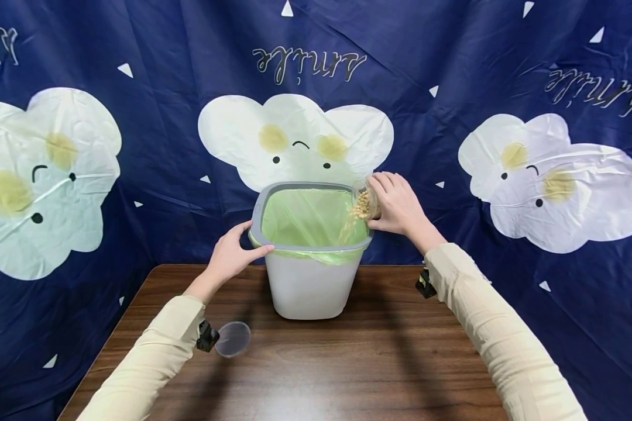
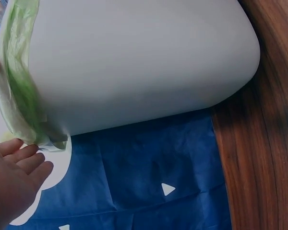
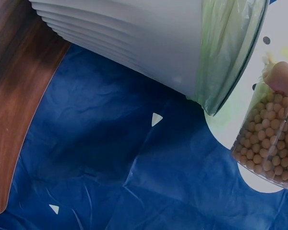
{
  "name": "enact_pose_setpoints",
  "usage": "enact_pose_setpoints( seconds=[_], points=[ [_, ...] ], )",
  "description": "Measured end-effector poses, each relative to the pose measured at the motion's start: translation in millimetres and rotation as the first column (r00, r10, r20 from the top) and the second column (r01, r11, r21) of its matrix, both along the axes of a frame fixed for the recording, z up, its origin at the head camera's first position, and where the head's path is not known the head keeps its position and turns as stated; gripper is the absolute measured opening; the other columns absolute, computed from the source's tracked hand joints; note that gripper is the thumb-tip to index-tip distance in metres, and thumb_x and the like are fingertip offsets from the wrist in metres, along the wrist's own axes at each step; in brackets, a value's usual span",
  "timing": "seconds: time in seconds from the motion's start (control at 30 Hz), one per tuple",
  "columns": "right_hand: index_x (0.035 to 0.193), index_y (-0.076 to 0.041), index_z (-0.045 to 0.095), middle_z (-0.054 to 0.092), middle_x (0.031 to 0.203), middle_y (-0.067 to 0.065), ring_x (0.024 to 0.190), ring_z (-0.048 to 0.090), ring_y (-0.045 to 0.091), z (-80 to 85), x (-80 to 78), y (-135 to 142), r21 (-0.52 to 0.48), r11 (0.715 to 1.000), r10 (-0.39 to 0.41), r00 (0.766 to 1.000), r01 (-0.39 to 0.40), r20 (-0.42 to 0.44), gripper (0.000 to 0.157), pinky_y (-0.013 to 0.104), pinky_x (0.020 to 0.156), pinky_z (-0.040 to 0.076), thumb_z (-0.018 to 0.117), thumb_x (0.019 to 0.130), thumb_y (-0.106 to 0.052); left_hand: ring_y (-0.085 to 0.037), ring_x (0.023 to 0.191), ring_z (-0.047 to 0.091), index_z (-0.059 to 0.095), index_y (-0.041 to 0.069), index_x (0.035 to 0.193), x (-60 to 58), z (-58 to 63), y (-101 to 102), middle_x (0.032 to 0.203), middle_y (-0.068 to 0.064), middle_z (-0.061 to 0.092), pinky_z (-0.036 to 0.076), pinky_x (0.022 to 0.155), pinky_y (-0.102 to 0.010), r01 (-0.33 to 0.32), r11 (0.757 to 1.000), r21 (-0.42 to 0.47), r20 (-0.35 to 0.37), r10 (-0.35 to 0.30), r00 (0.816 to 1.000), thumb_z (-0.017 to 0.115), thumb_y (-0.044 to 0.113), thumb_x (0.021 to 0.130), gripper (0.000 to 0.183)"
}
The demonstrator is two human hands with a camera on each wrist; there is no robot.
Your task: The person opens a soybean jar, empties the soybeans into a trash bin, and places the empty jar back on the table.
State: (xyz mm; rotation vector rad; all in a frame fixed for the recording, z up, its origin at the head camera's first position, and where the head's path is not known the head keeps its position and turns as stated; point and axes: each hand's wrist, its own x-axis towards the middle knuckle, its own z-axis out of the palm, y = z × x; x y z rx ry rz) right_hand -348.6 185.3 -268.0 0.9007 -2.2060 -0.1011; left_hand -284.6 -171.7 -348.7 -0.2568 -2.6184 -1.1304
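A light grey trash bin stands upright on the table, a green bag lining it and folded over below its darker grey rim. At the bin's near left corner, my left hand rests its thumb and forefinger against the rim; its other fingers lie loose beside the bag's edge. My right hand grips a clear jar tipped over the rim's right side. Round yellow soybeans pour from its mouth into the bag. Many soybeans are still inside the jar.
A clear round lid lies on the brown wooden table, near my left wrist. Dark blue cloth with white clouds hangs behind and beside the table. Black wrist cameras sit on both sleeves.
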Motion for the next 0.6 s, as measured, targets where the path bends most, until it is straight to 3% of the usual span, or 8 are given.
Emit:
enact_pose_setpoints(
  seconds=[0.6],
  points=[
    [0.126, 0.001, 0.044, 0.049, 0.120, 0.020, 0.113, 0.042, 0.038, 2.2, 1.7, 1.2, 0.068, 0.997, 0.024, 0.998, -0.019, -0.066, 0.093, 0.050, 0.097, 0.032, 0.079, 0.050, -0.038, -0.032, 0.123, 0.040, 0.041, 0.006, 0.135, 1.3, 1.1, 0.4, 0.133, -0.014, 0.046, 0.033, 0.098, -0.049, -0.004, 1.000, -0.004, 0.007, 0.004, 1.000, 0.069, 0.054, 0.070, 0.085]
  ],
)
